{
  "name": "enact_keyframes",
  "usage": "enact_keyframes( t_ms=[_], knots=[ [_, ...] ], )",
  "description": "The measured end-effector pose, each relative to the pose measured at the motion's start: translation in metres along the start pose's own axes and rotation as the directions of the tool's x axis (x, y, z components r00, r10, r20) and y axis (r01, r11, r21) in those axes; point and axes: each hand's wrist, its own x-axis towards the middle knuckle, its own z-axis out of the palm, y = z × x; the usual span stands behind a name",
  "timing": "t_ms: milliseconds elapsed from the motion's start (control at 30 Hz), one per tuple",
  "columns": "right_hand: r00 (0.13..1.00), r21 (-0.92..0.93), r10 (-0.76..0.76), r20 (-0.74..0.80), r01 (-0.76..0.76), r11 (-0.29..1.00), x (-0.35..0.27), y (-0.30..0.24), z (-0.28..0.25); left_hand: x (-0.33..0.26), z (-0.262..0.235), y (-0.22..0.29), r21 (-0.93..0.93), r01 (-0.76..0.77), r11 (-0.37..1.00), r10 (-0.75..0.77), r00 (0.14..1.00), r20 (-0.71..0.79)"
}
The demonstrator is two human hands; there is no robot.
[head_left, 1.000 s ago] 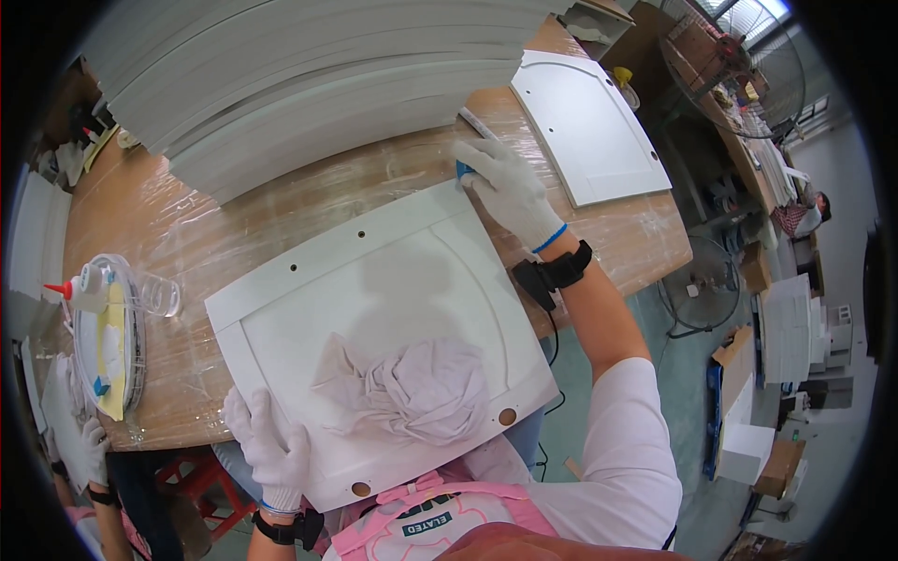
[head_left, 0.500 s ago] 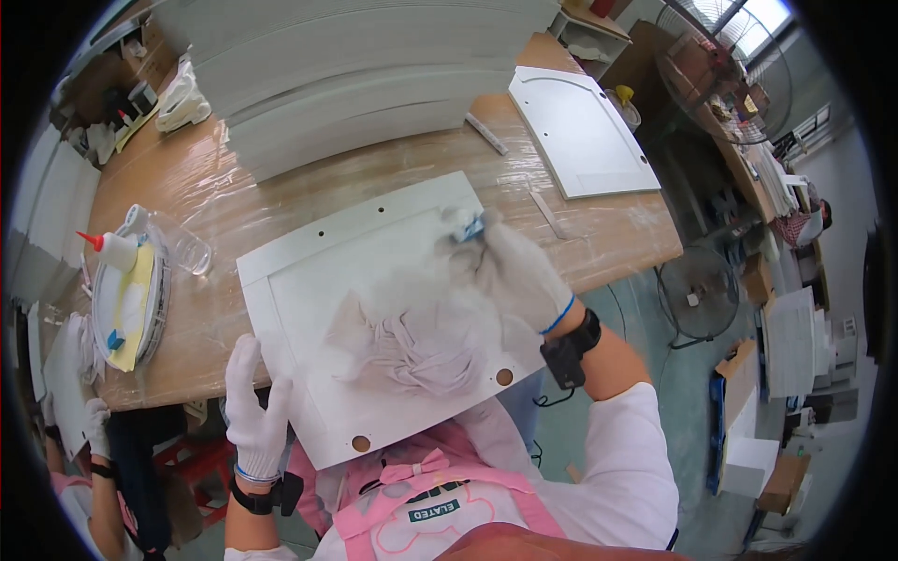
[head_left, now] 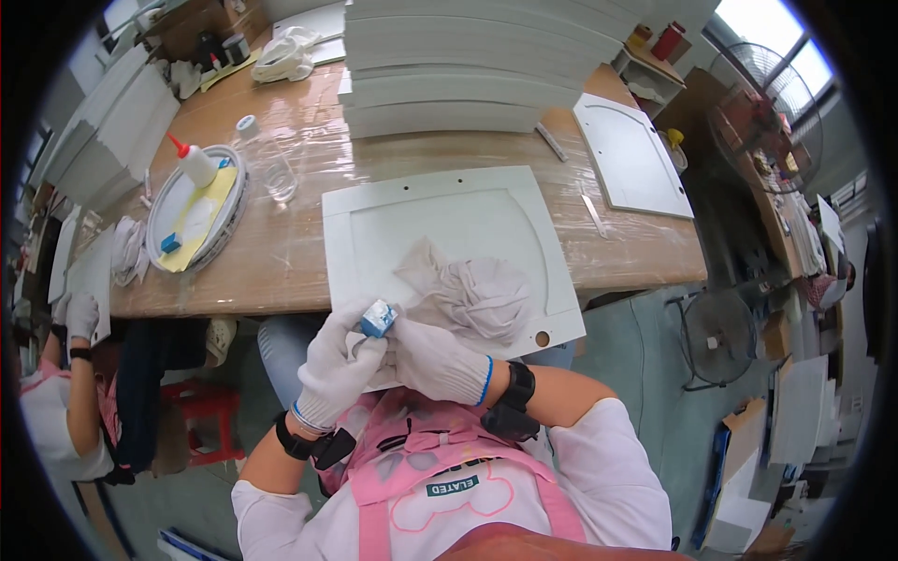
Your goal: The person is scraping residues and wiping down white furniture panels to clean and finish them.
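Observation:
Both my hands wear white knit gloves and meet over the near left edge of a white panel. A small blue block with a whitish, crumpled-looking top sits between their fingers. My left hand is closed on the block's near left side, and my right hand has its fingers closed against the right side. The panel has a curved inset and several holes, and lies on the table's front edge. A bunched pale cloth rests on it, just beyond my right hand.
Left on the plastic-covered table is a round white lid holding a red-tipped glue bottle and another blue block. A clear bottle lies nearby. Stacked panels rise behind. A co-worker's gloved hands are far left.
My right hand has left the panel's far right area and come back toward me with the blue block. My left hand has moved in from the panel's left edge and closed on the block.

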Motion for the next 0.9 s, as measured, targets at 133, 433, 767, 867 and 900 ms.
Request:
enact_keyframes(
  t_ms=[133,433,767,867,900],
  knots=[
    [0.999,-0.076,0.025,0.037,-0.022,0.997,0.007,0.008,-0.024,0.012,-0.015,0.005,0.458,-0.286,0.842,0.356,0.932,-0.072],
    [0.627,-0.898,-0.691,0.360,0.034,-0.438,-0.048,-0.048,-0.059,0.117,-0.188,0.018,0.797,0.212,0.565,0.576,0.590,-0.565],
    [0.749,-0.789,-0.571,0.335,-0.109,-0.605,-0.035,-0.043,-0.090,0.156,-0.251,0.014,0.839,0.476,0.264,0.544,0.645,-0.537],
    [0.735,-0.814,-0.625,0.263,-0.179,-0.552,-0.029,-0.041,-0.099,0.140,-0.234,-0.002,0.889,0.428,0.164,0.753,0.527,-0.393],
    [0.736,-0.816,-0.629,0.252,-0.188,-0.547,-0.029,-0.041,-0.101,0.131,-0.229,-0.007,0.938,0.290,0.190,0.773,0.545,-0.325]
  ],
)
